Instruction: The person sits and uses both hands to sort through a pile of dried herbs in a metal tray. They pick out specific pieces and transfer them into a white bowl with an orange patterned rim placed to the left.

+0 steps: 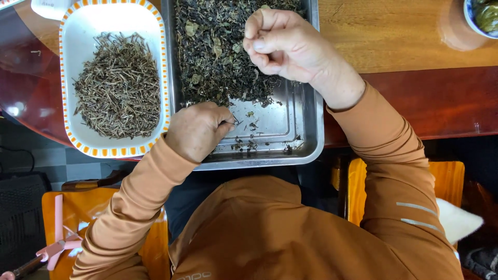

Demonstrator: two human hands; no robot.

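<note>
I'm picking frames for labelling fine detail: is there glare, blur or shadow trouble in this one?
Head view: even, soft light; mild glare on the bare floor of the steel tray and a bright reflection on the dark red table edge. The right hand is slightly soft, perhaps from motion; the left hand and the stems in the orange-rimmed white dish are sharp. Shadows are faint.

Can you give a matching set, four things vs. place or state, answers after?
Things:
1. stems
2. dried leaves
3. left hand
4. right hand

Places/states:
A. piled in the steel tray
B. heaped in the white dish with orange rim
C. raised above the leaves, fingers curled
D. at the tray's near end, pinching a bit

Pairs: 1-B, 2-A, 3-D, 4-C
</note>
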